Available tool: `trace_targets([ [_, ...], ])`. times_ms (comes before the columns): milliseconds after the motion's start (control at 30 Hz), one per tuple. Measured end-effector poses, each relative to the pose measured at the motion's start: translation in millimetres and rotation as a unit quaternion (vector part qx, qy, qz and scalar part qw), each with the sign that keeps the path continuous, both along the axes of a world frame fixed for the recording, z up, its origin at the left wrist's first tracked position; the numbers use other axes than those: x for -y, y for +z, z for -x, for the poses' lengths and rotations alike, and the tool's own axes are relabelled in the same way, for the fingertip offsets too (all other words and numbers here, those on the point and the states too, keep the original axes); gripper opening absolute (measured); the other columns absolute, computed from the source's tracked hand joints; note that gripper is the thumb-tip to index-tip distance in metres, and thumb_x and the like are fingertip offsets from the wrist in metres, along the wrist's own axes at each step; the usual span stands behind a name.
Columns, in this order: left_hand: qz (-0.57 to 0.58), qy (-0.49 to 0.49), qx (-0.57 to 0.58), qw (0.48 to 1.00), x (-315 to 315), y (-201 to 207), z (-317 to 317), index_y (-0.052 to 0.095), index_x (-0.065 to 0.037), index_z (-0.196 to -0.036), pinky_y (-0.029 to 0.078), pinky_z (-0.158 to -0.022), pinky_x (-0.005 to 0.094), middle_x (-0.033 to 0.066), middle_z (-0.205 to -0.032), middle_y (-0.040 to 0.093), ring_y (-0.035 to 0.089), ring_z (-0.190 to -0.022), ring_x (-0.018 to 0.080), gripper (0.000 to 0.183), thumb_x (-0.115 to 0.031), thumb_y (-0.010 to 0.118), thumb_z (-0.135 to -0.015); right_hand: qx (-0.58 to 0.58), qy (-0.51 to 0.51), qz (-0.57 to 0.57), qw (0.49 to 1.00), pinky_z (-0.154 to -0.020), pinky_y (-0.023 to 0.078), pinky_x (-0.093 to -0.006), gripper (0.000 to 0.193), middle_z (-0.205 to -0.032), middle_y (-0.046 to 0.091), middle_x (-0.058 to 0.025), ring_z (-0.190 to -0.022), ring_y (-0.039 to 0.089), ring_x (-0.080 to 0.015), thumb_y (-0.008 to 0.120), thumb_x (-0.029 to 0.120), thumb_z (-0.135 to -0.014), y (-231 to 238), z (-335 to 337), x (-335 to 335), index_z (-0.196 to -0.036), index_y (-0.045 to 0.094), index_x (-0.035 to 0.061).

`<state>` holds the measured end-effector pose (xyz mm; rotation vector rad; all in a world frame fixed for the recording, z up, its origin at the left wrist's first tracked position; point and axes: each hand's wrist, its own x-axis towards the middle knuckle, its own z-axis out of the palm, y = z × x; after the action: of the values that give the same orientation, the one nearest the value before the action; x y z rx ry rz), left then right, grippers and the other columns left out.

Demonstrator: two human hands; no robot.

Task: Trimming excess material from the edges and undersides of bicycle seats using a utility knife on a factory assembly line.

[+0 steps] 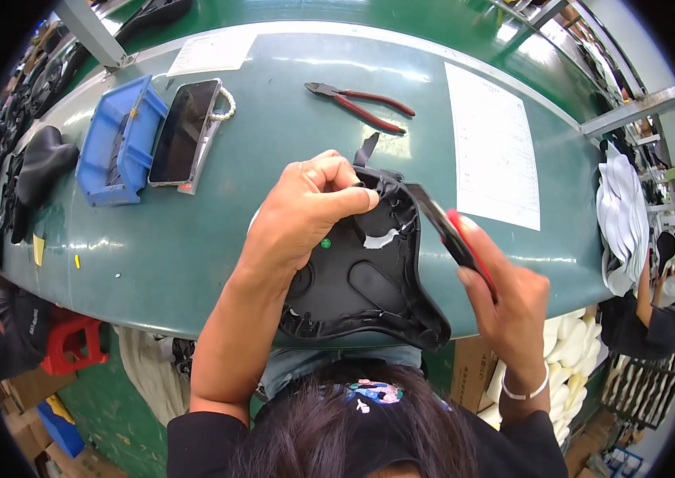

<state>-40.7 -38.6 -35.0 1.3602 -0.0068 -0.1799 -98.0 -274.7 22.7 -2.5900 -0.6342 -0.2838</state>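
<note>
A black bicycle saddle [369, 275] lies upside down at the near edge of the green workbench, its underside facing up and its cover gathered along the rim. My left hand [310, 195] pinches the black cover material at the saddle's narrow far end. A loose black strip [367, 149] sticks up just beyond those fingers. My right hand [505, 295] grips a red and black utility knife [465, 248], its blade pointing at the saddle's right rim near the far end. Whether the blade touches the cover I cannot tell. A torn white patch [381, 239] shows inside the saddle.
Red-handled pliers [345, 97] lie beyond the saddle. A blue bin [86, 163] and a phone [184, 135] are at the left, a printed sheet [493, 151] at the right. Another black saddle [44, 169] lies far left. Co-workers sit at both sides; a red stool [74, 342] stands left.
</note>
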Motion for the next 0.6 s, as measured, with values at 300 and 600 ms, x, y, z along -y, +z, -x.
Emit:
trace_targets([
  [300,0.219,0.036,-0.037,0.974,-8,-12,-5,0.056,-0.005,-0.071,0.036,-0.068,0.0224,-0.0005,-0.076,0.052,0.046,-0.07,0.0077,0.013,-0.005,0.066,-0.08,-0.006,0.036,0.231,0.972,-0.045,0.033,-0.0343,0.059,-0.053,0.041,-0.0032,-0.043,0.042,-0.0214,0.068,0.014,-0.079,1,9,-13,-0.135,0.051,0.0178],
  [600,0.256,0.101,-0.091,0.957,-13,-5,-6,0.059,-0.007,-0.072,0.036,-0.066,0.0203,-0.0005,-0.075,0.056,0.049,-0.07,0.0061,0.011,-0.006,0.067,-0.08,-0.1,-0.016,0.143,0.985,-0.047,0.039,-0.0355,0.056,-0.059,0.055,-0.0083,-0.046,0.052,-0.0231,0.07,0.009,-0.076,4,46,5,-0.13,0.055,0.0092],
])
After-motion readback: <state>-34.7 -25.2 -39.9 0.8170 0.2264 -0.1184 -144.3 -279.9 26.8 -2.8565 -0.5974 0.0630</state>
